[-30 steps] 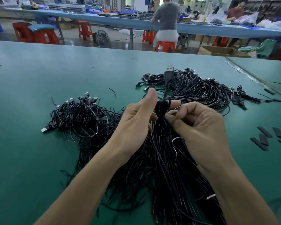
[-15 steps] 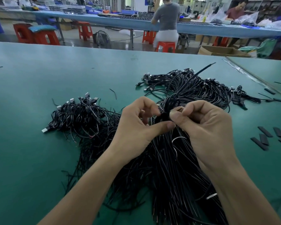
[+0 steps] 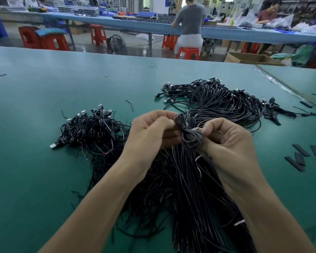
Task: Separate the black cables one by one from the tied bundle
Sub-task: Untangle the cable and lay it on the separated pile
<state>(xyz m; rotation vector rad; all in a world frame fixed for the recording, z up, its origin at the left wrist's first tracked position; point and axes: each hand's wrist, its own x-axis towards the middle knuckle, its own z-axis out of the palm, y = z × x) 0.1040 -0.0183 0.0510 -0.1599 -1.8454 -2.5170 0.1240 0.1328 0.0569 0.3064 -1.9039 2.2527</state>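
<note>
A thick tied bundle of black cables (image 3: 190, 181) lies on the green table (image 3: 35, 161) and runs from my hands toward me. Its knotted top (image 3: 188, 133) sits between both hands. My left hand (image 3: 150, 136) has its fingers curled round the knot's left side. My right hand (image 3: 228, 143) pinches the knot's right side with thumb and fingers. A pile of separated black cables with USB plugs (image 3: 91, 130) lies to the left. A larger heap of black cables (image 3: 223, 101) lies behind my hands.
Short black sleeve pieces (image 3: 299, 157) lie at the right. Loose bits (image 3: 306, 105) lie near the table's seam at the far right. Beyond the far edge stand red stools (image 3: 44, 39), a long blue bench (image 3: 117, 21) and two people working.
The single cable that stuck up from the knot a second ago has dropped out of sight. Both hands have closed in tighter round the knot; my left fingers have curled inward.
</note>
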